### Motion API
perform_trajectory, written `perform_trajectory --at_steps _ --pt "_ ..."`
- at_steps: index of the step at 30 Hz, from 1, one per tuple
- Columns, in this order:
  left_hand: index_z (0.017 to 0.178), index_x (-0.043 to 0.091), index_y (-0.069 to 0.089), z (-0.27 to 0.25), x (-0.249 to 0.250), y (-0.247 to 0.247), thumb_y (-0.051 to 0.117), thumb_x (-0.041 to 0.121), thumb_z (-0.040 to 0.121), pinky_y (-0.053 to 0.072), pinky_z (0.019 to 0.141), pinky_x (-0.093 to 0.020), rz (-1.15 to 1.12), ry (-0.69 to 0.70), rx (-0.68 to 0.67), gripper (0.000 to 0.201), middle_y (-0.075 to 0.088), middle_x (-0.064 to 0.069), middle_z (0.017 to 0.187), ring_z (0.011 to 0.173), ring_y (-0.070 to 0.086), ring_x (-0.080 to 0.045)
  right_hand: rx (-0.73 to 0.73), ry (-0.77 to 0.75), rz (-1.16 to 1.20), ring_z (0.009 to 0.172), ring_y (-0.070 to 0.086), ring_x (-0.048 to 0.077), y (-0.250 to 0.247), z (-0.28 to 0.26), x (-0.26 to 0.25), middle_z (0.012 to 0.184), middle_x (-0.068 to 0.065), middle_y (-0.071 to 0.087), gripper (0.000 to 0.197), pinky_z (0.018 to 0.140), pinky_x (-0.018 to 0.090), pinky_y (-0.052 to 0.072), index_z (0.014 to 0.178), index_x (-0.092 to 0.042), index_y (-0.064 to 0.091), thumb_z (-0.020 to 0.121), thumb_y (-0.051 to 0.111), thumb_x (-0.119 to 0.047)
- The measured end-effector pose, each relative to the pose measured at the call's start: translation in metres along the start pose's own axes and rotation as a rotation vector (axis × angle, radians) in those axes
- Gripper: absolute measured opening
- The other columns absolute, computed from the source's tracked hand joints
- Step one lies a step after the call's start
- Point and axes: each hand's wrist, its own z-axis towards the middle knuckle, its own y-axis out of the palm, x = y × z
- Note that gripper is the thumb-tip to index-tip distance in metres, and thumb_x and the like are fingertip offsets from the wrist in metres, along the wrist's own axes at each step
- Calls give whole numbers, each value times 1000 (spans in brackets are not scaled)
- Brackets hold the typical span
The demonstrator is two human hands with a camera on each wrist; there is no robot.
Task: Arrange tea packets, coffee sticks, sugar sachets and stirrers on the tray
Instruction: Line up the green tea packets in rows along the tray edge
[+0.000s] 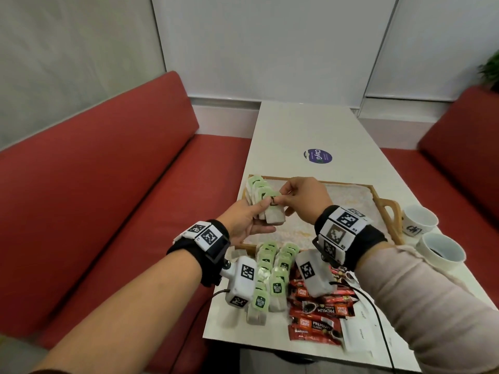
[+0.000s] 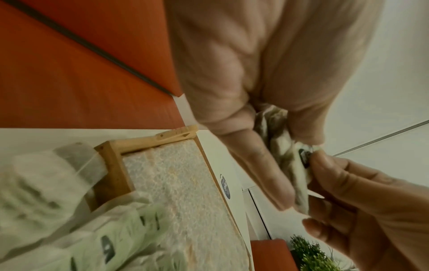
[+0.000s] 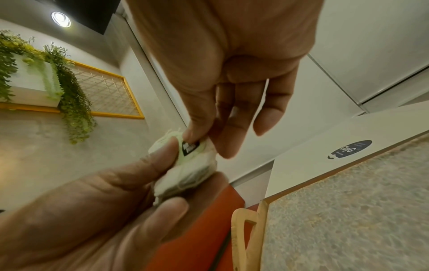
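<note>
Gripping a fanned stack of green tea packets (image 1: 263,202) in left hand (image 1: 244,222) above wooden tray (image 1: 388,211). Pinching front packet's tag with right hand (image 1: 302,197).

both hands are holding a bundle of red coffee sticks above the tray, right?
Not quite. The left hand and right hand hold a bundle of green-tagged tea packets above the tray, not coffee sticks. The head view shows it; the red coffee sticks lie on the table.

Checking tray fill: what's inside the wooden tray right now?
Inside the wooden tray: a row of green-tagged tea bags at its far-left corner, the rest bare speckled liner. The left hand and right hand, holding a tea bag stack, cover the middle-left.
</note>
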Motion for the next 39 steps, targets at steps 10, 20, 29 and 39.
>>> perform_trajectory --at_steps 10,20,29,39 --pt "125 9 46 56 11 -43 51 22 98 60 63 -31 131 49 305 31 62 -10 100 78 69 -20 36 33 8 50 59 10 -1 80 13 71 1 63 24 51 22 46 68 -19 52 86 66 -12" --pt "106 16 51 134 37 -84 49 21 99 56 60 -30 223 -13 327 10 61 -6 92 73 63 -16 -52 150 -113 47 55 14 32 196 42 85 4 63 24 49 22 43 71 -22 48 87 64 -13" --pt "104 18 50 177 34 -107 50 25 98 51 49 -21 255 -43 325 9 64 -2 91 61 67 -7 -235 242 -210 40 50 2 67 257 64 70 -1 62 23 46 19 38 74 -19 47 87 62 -7" --pt "115 12 50 179 29 -115 51 26 98 49 44 -17 219 -74 327 22 62 -3 88 64 62 -11 -160 359 -144 52 53 15 87 273 78 69 2 58 23 51 24 46 72 -18 49 86 66 -10"
